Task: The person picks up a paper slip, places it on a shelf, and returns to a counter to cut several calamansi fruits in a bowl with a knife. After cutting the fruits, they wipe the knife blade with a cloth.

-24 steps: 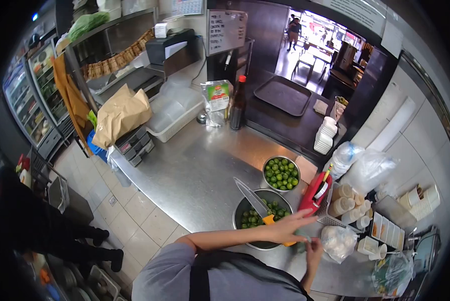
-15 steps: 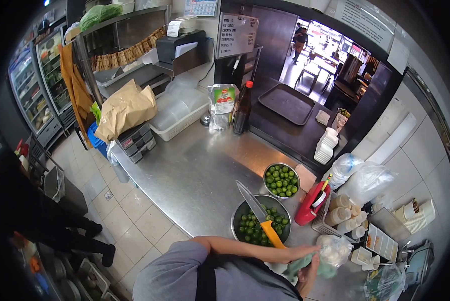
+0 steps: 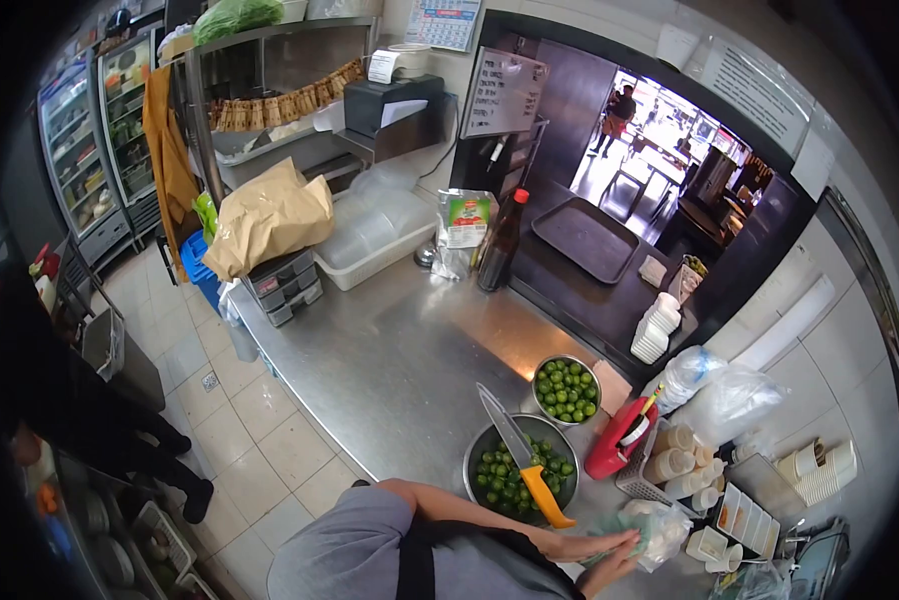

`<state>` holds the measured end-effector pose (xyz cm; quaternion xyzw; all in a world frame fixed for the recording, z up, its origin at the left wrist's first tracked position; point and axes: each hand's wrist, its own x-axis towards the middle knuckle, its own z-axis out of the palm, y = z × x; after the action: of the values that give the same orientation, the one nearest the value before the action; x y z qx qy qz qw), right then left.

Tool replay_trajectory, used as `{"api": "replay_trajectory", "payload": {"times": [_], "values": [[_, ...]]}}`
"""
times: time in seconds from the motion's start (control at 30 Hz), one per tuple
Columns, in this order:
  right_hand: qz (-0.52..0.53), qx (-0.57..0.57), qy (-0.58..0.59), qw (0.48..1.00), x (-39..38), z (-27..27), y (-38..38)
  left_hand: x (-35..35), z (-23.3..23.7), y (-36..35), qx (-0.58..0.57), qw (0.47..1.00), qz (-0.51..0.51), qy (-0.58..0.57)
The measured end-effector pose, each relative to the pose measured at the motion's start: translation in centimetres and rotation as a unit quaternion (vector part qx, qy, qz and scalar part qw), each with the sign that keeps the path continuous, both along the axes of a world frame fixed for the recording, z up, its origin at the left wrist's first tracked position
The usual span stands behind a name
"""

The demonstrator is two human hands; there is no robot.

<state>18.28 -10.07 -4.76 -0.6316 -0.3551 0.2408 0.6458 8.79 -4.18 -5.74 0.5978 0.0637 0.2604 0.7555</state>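
My left hand (image 3: 609, 545) and my right hand (image 3: 607, 574) are close together at the lower right, fingers closed around a pale green cloth (image 3: 631, 520); part of it is hidden by the hands. Just beyond the cloth sits a clear plastic bag with whitish contents (image 3: 666, 540). Left of the hands, a metal bowl (image 3: 472, 445) holds small green limes (image 3: 501, 482). Across it lies a knife with an orange handle (image 3: 545, 496), its blade pointing up and left, untouched by either hand. A smaller bowl of whole limes (image 3: 566, 390) stands behind.
A red holder (image 3: 609, 450), a basket of sauce bottles (image 3: 681, 465) and stacked cups (image 3: 826, 478) line the right side. At the back stand a dark bottle (image 3: 499, 250), a tray (image 3: 586, 240) and a paper bag (image 3: 269, 220). Another person (image 3: 119, 420) stands at left.
My hands have drawn closer together and slightly lower, the cloth now showing less between them. The view has shifted a little. The knife stays on the bowl.
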Motion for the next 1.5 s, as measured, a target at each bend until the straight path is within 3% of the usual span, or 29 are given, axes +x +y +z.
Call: {"api": "replay_trajectory", "payload": {"times": [0.17, 0.23, 0.3, 0.37, 0.43, 0.5, 0.57, 0.63, 0.7, 0.83, 0.9, 0.97, 1.03, 1.1, 1.13, 1.17, 1.2, 1.27, 1.3, 1.37, 1.4, 1.43, 1.5], "values": [[0.034, -0.158, -0.106, 0.981, 2.7, 0.5, 1.2, -6.4, 3.8, -0.4, 0.082, 0.985, -0.134, 0.065], [0.008, -0.218, -0.259, 0.941, 2.8, -2.1, 3.9, -11.5, 6.8, 0.4, 0.094, 0.976, -0.164, 0.106], [0.021, -0.259, -0.41, 0.874, 1.4, -1.7, 5.2, -17.0, 7.1, 0.6, 0.112, 0.988, -0.059, 0.083], [0.076, -0.28, -0.551, 0.782, -3.2, 3.5, 6.8, -23.7, 9.0, 1.0, 0.144, 0.976, 0.029, 0.163], [0.171, -0.017, -0.525, 0.833, -5.7, 6.6, 11.4, -30.4, 8.9, 0.7, 0.115, 0.967, 0.172, 0.151], [0.276, 0.086, -0.424, 0.858, -14.8, 14.7, 13.8, -36.8, 9.4, -0.5, 0.062, 0.94, 0.288, 0.172], [0.441, 0.161, -0.39, 0.792, -23.3, 20.7, 15.8, -42.1, 9.4, -2.2, 0.06, 0.899, 0.39, 0.19], [0.568, 0.256, -0.389, 0.679, -31.4, 24.1, 19.3, -46.3, 9.4, -4.0, 0.045, 0.862, 0.466, 0.193], [0.624, 0.307, -0.3, 0.653, -40.1, 25.6, 24.1, -49.5, 9.1, -5.8, 0.018, 0.839, 0.515, 0.178], [0.621, 0.315, -0.184, 0.694, -57.0, 29.9, 35.2, -53.6, 8.2, -7.5, -0.051, 0.812, 0.56, 0.156], [0.56, 0.295, -0.257, 0.731, -63.5, 31.3, 42.1, -55.3, 7.5, -7.8, -0.028, 0.816, 0.552, 0.166], [0.454, 0.211, -0.322, 0.804, -69.1, 31.1, 48.3, -56.1, 9.0, -8.0, -0.052, 0.809, 0.561, 0.168], [0.477, 0.143, -0.35, 0.794, -72.0, 31.4, 51.5, -57.3, 8.9, -7.7, -0.04, 0.79, 0.589, 0.168], [0.461, 0.153, -0.344, 0.804, -73.7, 31.1, 50.8, -58.6, 8.4, -7.6, -0.023, 0.766, 0.625, 0.151], [0.493, 0.187, -0.314, 0.79, -72.4, 32.4, 46.5, -59.3, 7.9, -7.5, -0.014, 0.75, 0.648, 0.132], [0.561, 0.248, -0.224, 0.758, -72.1, 32.1, 44.3, -59.7, 7.7, -7.2, -0.006, 0.735, 0.669, 0.112], [0.573, 0.285, -0.231, 0.733, -70.9, 31.9, 40.8, -59.5, 8.3, -6.9, -0.016, 0.697, 0.712, 0.078], [0.612, 0.348, -0.277, 0.654, -66.7, 30.3, 33.9, -59.4, 8.8, -5.4, 0.07, 0.657, 0.75, 0.033], [0.673, 0.364, -0.261, 0.588, -64.3, 29.0, 31.2, -58.5, 9.7, -4.4, 0.101, 0.631, 0.769, 0.003], [0.719, 0.382, -0.278, 0.509, -59.7, 25.2, 25.7, -56.5, 10.4, -2.6, 0.09, 0.685, 0.715, -0.109], [0.736, 0.318, -0.326, 0.501, -56.0, 24.9, 22.6, -55.4, 10.6, -1.8, 0.079, 0.702, 0.689, -0.165], [0.761, 0.305, -0.315, 0.478, -53.8, 23.3, 21.2, -54.2, 10.7, -1.1, 0.047, 0.711, 0.683, -0.16], [0.752, 0.263, -0.367, 0.48, -48.0, 23.5, 18.7, -51.9, 10.3, 0.5, -0.015, 0.718, 0.68, -0.15]]}}
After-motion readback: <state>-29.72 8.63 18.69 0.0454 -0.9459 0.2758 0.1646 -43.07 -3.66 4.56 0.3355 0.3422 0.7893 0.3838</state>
